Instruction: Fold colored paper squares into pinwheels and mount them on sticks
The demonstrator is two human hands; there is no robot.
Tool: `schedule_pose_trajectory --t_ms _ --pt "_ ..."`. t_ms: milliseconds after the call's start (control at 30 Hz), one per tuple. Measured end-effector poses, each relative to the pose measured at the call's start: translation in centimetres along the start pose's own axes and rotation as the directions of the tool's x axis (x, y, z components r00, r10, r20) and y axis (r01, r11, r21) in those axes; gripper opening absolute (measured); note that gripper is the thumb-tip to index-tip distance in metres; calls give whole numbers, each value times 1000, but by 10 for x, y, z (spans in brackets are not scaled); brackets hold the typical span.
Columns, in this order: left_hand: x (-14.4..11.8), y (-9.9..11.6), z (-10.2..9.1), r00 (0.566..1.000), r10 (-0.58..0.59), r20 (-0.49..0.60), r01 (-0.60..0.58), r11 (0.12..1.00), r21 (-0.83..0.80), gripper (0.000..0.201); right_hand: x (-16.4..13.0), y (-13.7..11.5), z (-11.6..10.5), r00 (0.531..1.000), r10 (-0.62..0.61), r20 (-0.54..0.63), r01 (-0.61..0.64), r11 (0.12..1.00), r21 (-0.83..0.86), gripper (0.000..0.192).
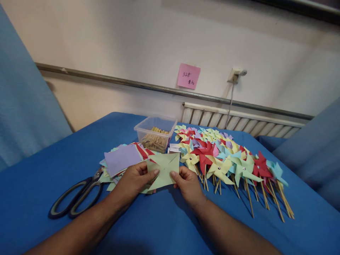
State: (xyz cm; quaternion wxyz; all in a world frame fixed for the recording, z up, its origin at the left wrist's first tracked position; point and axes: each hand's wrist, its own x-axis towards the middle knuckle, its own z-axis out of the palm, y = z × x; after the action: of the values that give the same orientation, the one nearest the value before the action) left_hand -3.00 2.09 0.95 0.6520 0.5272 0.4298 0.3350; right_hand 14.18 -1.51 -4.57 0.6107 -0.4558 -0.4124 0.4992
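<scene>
Pale green paper sheet (162, 177): in the head view, it is located between the two hands, above the blue cloth (170, 230) and in front of the clear plastic box (140, 134). The left hand (142, 175) pinches its left side; the right hand (189, 182) pinches its right side. In each grip the thumb bears on the upper face, with the fingers, partly hidden, at the edge or behind; neither pinch leaves a gap beyond the paper's thickness. Holding from opposite sides presumably keeps the thin sheet taut and level. Most of the sheet lies exposed between the thumbs and beyond them, including a diagonal slit running from the upper right towards the middle. Coloured paper stack (123, 160) and scissors (77, 198) lie to the left, probably for easy reach. Wooden sticks (156, 139) are contained in the box, likely to prevent rolling. Finished pinwheels (219, 168) are grouped at the right, apparently separated from the loose paper to avoid crushing.
</scene>
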Motion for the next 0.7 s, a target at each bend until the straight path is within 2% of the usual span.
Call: schedule_pose_trajectory --t_ms 67,133,200,267,333,400,467,500,600,700 --pt "0 1 0 999 36 -34 -34 998 46 36 0 0 -1 1000 -9 -18 8 1000 -16 43" --pt "-1 4 0 987 113 -112 -98 987 131 31 2 0 -4 994 -29 -102 26 999 -28 45" --pt "-4 8 0 950 234 -205 -175 947 271 24 2 0 -6 983 -38 -181 33 999 -31 50" --pt "-7 10 -2 889 402 -220 -276 852 444 16 1 0 -7 992 -14 -127 15 1000 12 55" --pt "-10 7 -5 810 577 -105 -414 689 595 8 -4 -2 -4 998 14 63 -22 992 125 61" --pt "-11 2 -8 716 694 78 -546 486 682 9 -10 -5 2 971 20 237 -85 959 270 58" --pt "-11 -4 -9 638 734 232 -615 305 727 16 -17 -9 7 953 38 299 -149 922 358 47" --pt "-11 -7 -9 615 731 294 -633 236 737 19 -20 -11 9 949 53 312 -172 914 368 42" --pt "-11 -10 -7 599 700 390 -652 144 744 25 -22 -18 10 944 83 319 -217 885 411 42" --pt "-11 -7 -6 628 680 380 -639 172 749 25 -19 -20 7 932 123 341 -282 836 470 61"
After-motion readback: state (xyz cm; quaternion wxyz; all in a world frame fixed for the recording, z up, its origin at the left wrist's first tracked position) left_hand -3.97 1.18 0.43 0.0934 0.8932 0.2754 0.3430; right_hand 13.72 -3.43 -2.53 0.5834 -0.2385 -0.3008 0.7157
